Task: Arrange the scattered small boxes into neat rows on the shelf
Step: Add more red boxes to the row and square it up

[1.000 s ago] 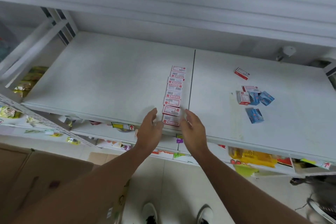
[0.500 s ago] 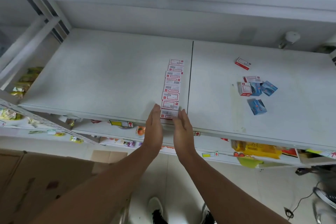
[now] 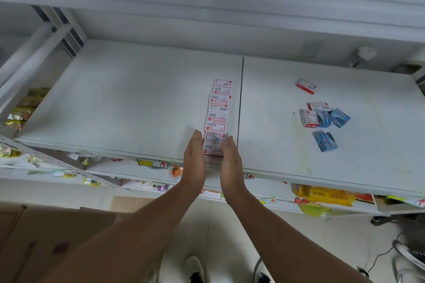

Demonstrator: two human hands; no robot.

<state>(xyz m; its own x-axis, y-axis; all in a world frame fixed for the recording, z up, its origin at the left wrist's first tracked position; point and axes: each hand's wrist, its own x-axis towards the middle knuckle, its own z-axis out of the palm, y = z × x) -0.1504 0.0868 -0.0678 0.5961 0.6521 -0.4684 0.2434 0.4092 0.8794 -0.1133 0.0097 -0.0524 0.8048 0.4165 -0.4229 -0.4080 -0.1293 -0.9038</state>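
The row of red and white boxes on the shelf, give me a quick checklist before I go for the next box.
1. Row of red and white boxes straight: not ok, middle boxes sit slightly offset.
2. Left hand and right hand free: ok, flat against the row's front end, holding nothing.
3. Front box on the shelf: ok, close to the edge.
4. Loose boxes left: not ok, a lone red box and a mixed red and blue cluster lie scattered at right.
5. Room for another row: ok.
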